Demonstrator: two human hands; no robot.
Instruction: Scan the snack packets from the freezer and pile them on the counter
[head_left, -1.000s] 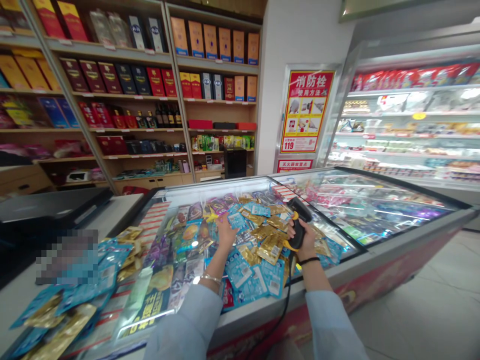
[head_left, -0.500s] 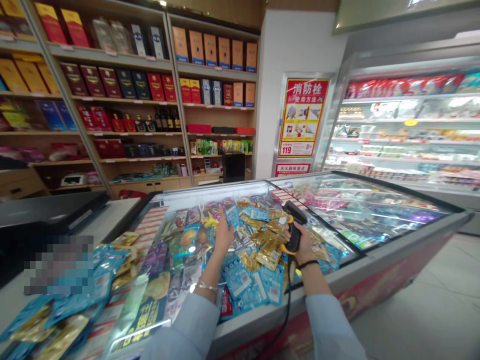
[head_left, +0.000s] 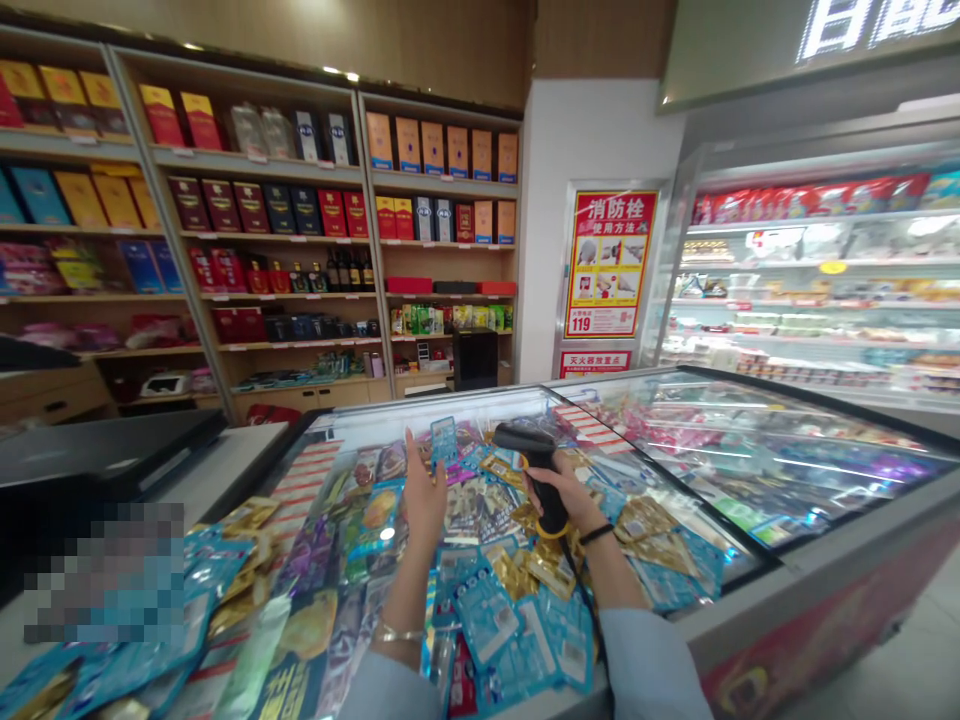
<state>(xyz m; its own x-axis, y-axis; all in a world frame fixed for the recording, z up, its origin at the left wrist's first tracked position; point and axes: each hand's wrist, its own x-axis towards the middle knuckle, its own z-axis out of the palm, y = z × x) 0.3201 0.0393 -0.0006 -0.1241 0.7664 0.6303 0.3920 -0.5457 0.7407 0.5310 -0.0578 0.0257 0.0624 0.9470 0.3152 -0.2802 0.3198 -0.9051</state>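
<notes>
Two hands showed above the freezer. The left hand was open and empty, its fingers spread and pointing up, over a heap of snack packets; whether it touched them could not be told. The right hand had its fingers closed around a black handheld barcode scanner with yellow trim. The scanner's handle leaned from lower right to upper left, and its head lay nearly level, nose toward the left hand. A black cord dropped from the handle's base. Both hands were over a glass-topped chest freezer, with gold sachets just below the scanner. Wooden shelving stood beyond, beside a red fire hydrant poster.
</notes>
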